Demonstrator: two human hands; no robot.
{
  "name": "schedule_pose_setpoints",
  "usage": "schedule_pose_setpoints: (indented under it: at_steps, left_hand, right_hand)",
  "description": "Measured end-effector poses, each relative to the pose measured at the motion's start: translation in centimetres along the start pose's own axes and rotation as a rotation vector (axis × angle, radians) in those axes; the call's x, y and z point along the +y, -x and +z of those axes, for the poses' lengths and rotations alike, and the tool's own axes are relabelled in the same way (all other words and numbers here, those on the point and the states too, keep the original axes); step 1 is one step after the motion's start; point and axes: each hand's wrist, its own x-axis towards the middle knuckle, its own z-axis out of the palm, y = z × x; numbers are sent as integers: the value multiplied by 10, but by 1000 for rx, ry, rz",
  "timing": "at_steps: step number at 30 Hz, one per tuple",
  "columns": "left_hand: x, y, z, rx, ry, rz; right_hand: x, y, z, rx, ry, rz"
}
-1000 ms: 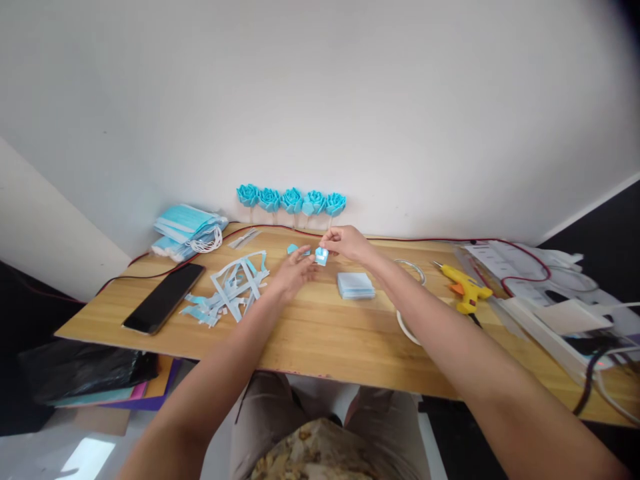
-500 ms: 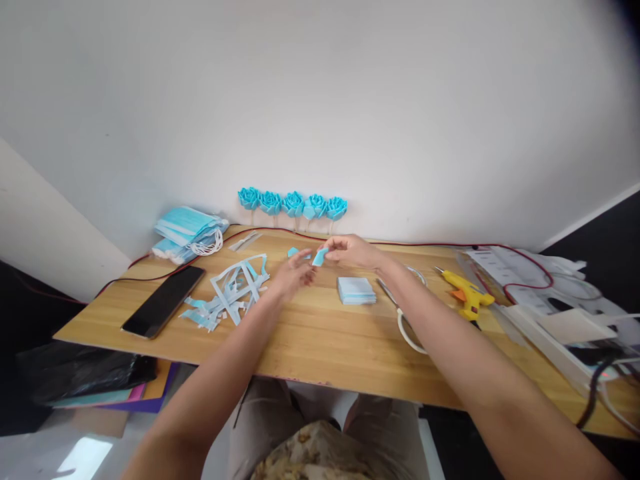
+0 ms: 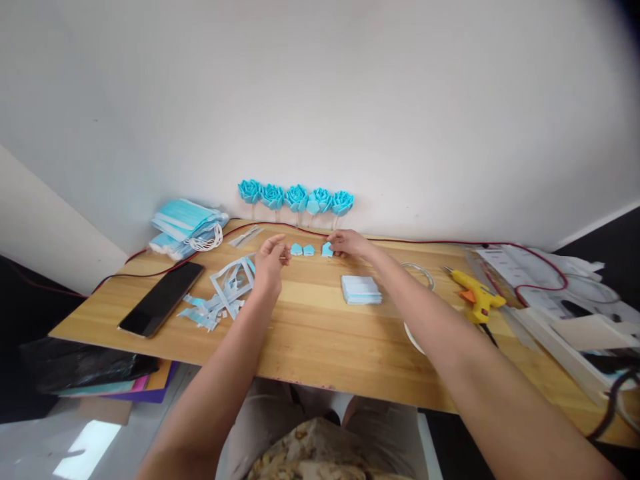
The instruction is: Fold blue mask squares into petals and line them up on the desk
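My right hand (image 3: 349,243) reaches to the far middle of the wooden table (image 3: 320,333) and pinches a small folded blue piece (image 3: 327,250) that rests on the wood. Two more folded blue pieces (image 3: 303,250) lie just left of it. My left hand (image 3: 271,261) hovers beside them, fingers loosely curled and apart, holding nothing. A stack of cut blue squares (image 3: 361,289) sits below my right wrist. Five blue fabric roses (image 3: 296,197) stand along the wall behind.
A black phone (image 3: 161,299) and blue mask scraps (image 3: 225,290) lie at the left, with a pile of face masks (image 3: 187,227) behind. A yellow glue gun (image 3: 477,293), white papers and cables fill the right side. A red wire runs along the back edge.
My right hand carried the folded blue piece forward and set it down beside the other two. My left hand pulled back to the left, empty.
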Motion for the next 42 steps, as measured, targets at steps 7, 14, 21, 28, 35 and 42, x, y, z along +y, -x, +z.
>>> schedule_pose_setpoints:
  at_steps: [7, 14, 21, 28, 35, 42]
  left_hand:
    - [2, 0, 0, -2, 30, 9]
    - [2, 2, 2, -18, 28, -16]
    - [1, 3, 1, -33, 20, -10]
    - [1, 3, 1, -24, 1, -2]
    - [2, 0, -1, 0, 13, 1]
    - [7, 1, 0, 60, -329, 268]
  right_hand:
    - [-13, -3, -1, 114, 189, -195]
    - [-21, -8, 32, 59, 288, -464]
    - [-20, -5, 42, 142, 439, -351]
    - [-24, -7, 37, 170, 481, -204]
    - [-36, -8, 30, -21, 468, -287]
    - [-42, -25, 29, 45, 492, -204]
